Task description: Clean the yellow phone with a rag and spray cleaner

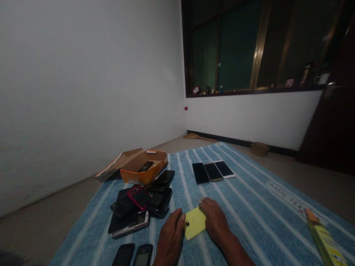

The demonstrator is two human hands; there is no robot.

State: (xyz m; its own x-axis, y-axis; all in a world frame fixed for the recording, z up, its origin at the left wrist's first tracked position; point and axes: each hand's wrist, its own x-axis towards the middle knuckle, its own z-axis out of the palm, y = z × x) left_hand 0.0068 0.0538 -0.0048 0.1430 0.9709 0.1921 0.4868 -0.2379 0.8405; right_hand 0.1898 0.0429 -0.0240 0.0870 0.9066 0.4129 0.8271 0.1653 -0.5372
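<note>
A yellow phone (194, 223) lies on the blue striped cloth (249, 199), held between both hands. My left hand (171, 236) curls against its left edge. My right hand (215, 221) grips its right edge, fingers bent over the top corner. Left of them sits a heap of dark phones (138, 208), one with a pink case (139, 195). Three phones lie side by side farther back: a black one (200, 173), a gold one (213, 171) and a white one (224, 169).
An open orange cardboard box (142, 166) holds a dark phone (145, 166) at the cloth's far left. Two dark phones (134, 255) lie at the near edge. A yellow packet (324, 240) lies at the right. A small carton (259, 149) stands by the far wall under the window.
</note>
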